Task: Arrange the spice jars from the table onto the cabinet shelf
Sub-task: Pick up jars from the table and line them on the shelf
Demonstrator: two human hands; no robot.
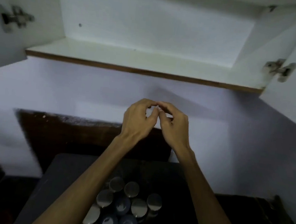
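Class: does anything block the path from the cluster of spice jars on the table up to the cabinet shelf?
Nothing visible does. The round-lidded spice jars sit on the dark table; the white brown-edged cabinet shelf is bare, its doors open.

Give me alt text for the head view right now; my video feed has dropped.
Two bare hands, the left hand and right hand, meet fingertip to fingertip in mid-air, holding no jar, below an open white cabinet shelf with nothing on it. A cluster of spice jars with silver and dark lids stands on the dark table beneath the forearms.
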